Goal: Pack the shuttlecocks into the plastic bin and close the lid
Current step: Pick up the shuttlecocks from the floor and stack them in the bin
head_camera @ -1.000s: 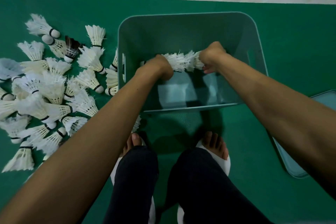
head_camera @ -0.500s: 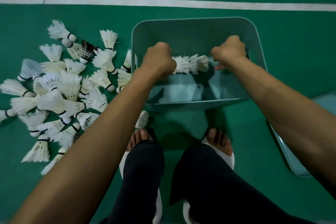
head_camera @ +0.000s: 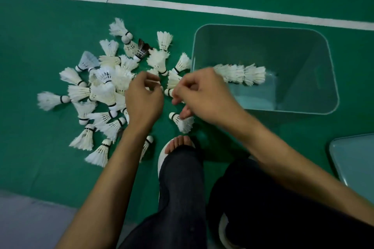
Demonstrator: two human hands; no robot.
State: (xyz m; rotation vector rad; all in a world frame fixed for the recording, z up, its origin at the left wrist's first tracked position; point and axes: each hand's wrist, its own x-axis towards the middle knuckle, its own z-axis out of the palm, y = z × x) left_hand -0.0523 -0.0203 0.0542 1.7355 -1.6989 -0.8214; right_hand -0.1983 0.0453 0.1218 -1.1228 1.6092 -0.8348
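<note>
Head view: most of the shuttlecocks [head_camera: 113,87] lie in a loose heap on the green floor [head_camera: 50,147], just left of the plastic bin [head_camera: 303,46]. One nested row [head_camera: 240,74] already lies inside the bin toward its left side, slotted cork into skirt, likely so that it takes less room. The bin stands open, close to the heap, which keeps each reach short. Both hands hang over the heap's right edge. The left hand [head_camera: 144,97] has its fingers curled down among the feathers, and the right hand [head_camera: 204,97] is curled just beside it, above a lone shuttlecock [head_camera: 182,123]. I cannot tell whether either hand has hold of one yet. The lid [head_camera: 356,157] lies flat at the right edge, well apart from the bin, out of the way while packing goes on. A bare foot [head_camera: 179,142] rests just below the lone shuttlecock, and a white line [head_camera: 182,7] crosses the floor beyond.
</note>
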